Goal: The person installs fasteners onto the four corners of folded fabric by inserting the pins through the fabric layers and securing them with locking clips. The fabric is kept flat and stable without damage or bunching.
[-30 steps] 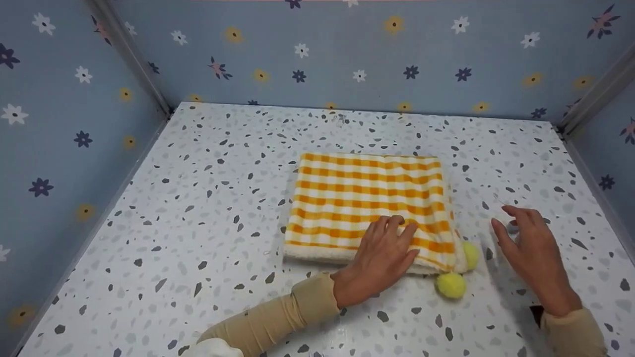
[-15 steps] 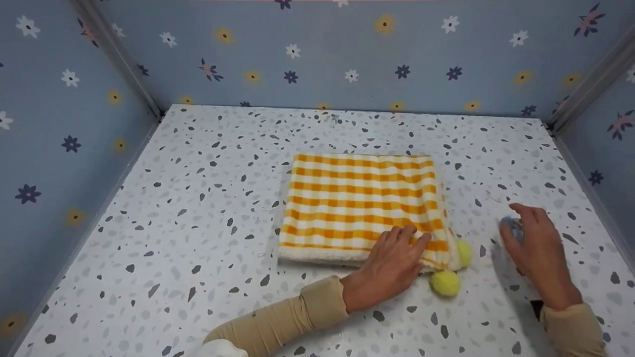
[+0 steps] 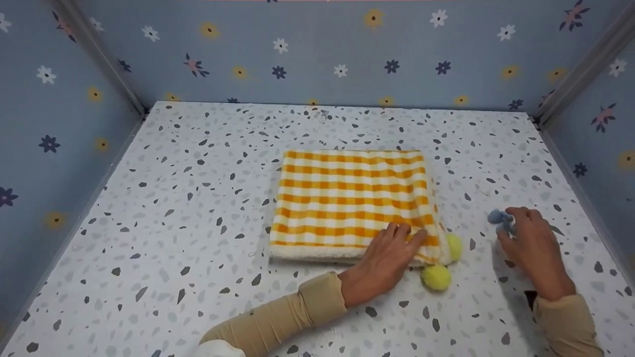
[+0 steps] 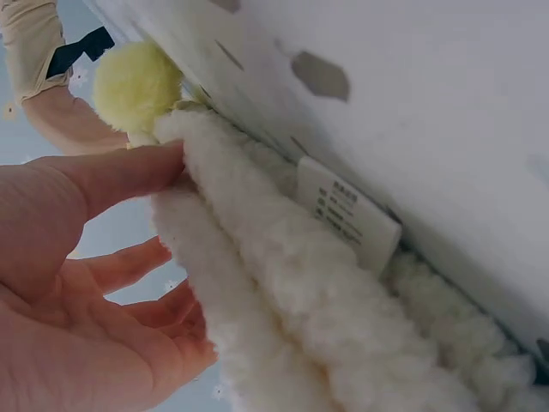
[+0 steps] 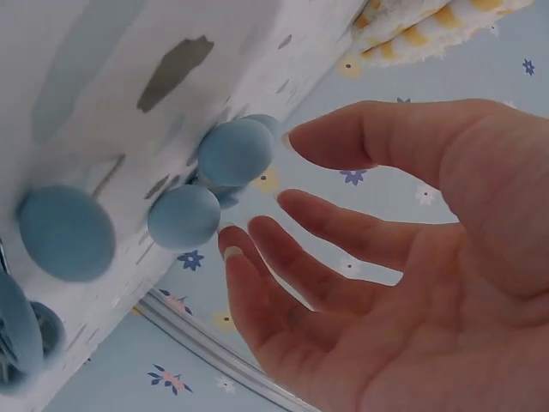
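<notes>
A folded yellow-and-white gingham blanket [image 3: 337, 198] with fleecy white lining lies mid-table. My left hand [image 3: 382, 263] is over its front right part, fingers on top. In the left wrist view the thumb [image 4: 129, 178] goes in at the layered fleece edge, opposite the fingers. A yellow-green pompom [image 3: 436, 277] hangs from the near right corner, with another behind it. Right of the blanket, my right hand [image 3: 536, 253] is beside small blue round-headed pieces [image 3: 495, 216]. In the right wrist view its relaxed fingers stand just apart from blue domed heads [image 5: 236, 150].
More blue pieces [image 5: 67, 232] lie on the speckled table [image 3: 163, 223] in the right wrist view. A white printed label [image 4: 347, 219] sticks out of the blanket's underside. Blue flowered panels [image 3: 317, 49] enclose the back and both sides.
The blue pieces, mostly hidden by my right hand earlier, now show left of its fingertips. My left hand stays at the blanket's front right edge. The head view has shifted slightly.
</notes>
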### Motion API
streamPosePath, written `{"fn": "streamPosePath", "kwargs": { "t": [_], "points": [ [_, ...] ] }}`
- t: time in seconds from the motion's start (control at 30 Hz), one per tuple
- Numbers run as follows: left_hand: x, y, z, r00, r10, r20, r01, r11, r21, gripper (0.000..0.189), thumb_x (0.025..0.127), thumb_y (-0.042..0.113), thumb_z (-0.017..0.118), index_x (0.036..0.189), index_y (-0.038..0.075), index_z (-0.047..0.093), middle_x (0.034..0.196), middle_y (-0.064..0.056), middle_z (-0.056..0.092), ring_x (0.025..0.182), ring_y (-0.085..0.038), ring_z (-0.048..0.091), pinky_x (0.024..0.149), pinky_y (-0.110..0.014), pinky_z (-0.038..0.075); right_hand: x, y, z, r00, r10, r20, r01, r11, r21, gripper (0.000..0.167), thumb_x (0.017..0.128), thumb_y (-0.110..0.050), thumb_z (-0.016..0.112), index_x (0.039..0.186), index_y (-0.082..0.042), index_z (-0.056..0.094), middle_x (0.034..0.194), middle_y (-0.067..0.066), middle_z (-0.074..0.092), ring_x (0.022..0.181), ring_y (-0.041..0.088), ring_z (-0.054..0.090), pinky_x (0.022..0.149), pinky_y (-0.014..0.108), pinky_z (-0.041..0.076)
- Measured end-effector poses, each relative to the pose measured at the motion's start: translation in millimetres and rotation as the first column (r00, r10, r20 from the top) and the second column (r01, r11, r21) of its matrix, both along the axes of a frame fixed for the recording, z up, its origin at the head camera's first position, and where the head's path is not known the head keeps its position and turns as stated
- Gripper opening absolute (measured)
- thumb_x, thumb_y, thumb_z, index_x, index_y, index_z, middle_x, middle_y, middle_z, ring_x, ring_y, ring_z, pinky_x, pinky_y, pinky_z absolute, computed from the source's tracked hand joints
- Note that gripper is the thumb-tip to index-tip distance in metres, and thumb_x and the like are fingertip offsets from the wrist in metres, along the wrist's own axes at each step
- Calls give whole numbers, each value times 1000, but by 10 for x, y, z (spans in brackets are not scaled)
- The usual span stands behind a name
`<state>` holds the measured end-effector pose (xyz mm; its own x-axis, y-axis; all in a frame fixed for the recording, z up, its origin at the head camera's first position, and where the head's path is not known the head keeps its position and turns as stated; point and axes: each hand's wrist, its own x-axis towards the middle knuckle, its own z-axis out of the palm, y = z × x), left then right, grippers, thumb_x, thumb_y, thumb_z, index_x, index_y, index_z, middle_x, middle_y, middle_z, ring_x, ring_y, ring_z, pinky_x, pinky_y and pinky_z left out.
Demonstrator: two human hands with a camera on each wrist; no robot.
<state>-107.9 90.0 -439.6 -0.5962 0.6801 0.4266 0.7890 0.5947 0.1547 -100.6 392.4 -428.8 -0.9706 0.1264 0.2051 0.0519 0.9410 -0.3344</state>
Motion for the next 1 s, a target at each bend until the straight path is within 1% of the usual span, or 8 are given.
{"fn": "streamPosePath", "kwargs": {
  "t": [0.1,0.23,0.33,0.4,0.53,0.6,0.83,1.0],
  "points": [
    [-35,-42,-6,997,-1,-75,3,999,32,47,85,-12,62,127,9,60,95,-4,57,76,-17,47,61,-20,30,15,-4,44,999,17,46,-17,1000,2,44,90,0,66,128,16,51,116,41,49,93,52,51,75,64,43],
    [-53,-62,4,997,-10,-81,13,999,31,41,90,-8,61,127,8,61,96,-6,60,76,-18,51,60,-20,29,118,63,128,981,0,192,-2,1000,11,41,92,-6,65,123,15,47,108,38,47,88,48,49,69,59,43],
    [-57,-61,21,999,-14,-36,15,1000,25,39,91,-7,61,128,8,60,98,-6,60,77,-17,50,62,-19,30,199,151,191,947,-27,319,22,1000,19,35,94,-12,64,115,12,48,102,33,46,84,43,49,67,54,43],
    [-62,-55,34,1000,-7,-21,8,1000,17,37,94,-4,62,128,9,60,99,-5,60,79,-17,50,63,-19,32,225,210,224,913,-40,406,32,999,26,35,95,-15,63,112,12,48,101,32,46,84,42,49,68,54,44],
    [-69,-39,47,1000,13,-20,-13,1000,-10,32,97,4,64,129,10,61,100,-4,61,80,-16,53,61,-19,37,219,292,247,860,-23,509,13,1000,23,30,95,-13,62,108,12,50,102,34,51,89,45,53,74,57,46],
    [-69,-33,42,999,20,-28,-20,1000,-15,32,98,5,64,130,10,61,100,-4,61,81,-16,55,61,-20,38,204,308,235,846,1,532,-4,1000,5,25,95,-9,60,105,12,52,101,35,55,90,45,55,76,57,46],
    [-61,3,20,999,29,-28,-30,999,-20,34,99,7,63,133,9,61,102,-4,63,83,-15,56,62,-19,41,211,329,213,830,13,557,-5,1000,-15,12,94,-1,59,98,10,55,90,27,60,80,35,57,72,52,48],
    [-63,-12,21,1000,11,-29,-11,1000,-9,34,98,7,63,132,9,61,101,-4,62,81,-14,54,60,-18,36,260,382,199,776,22,630,-9,1000,-24,20,97,-10,61,101,9,56,93,28,62,81,35,60,72,51,49]
  ]
}}
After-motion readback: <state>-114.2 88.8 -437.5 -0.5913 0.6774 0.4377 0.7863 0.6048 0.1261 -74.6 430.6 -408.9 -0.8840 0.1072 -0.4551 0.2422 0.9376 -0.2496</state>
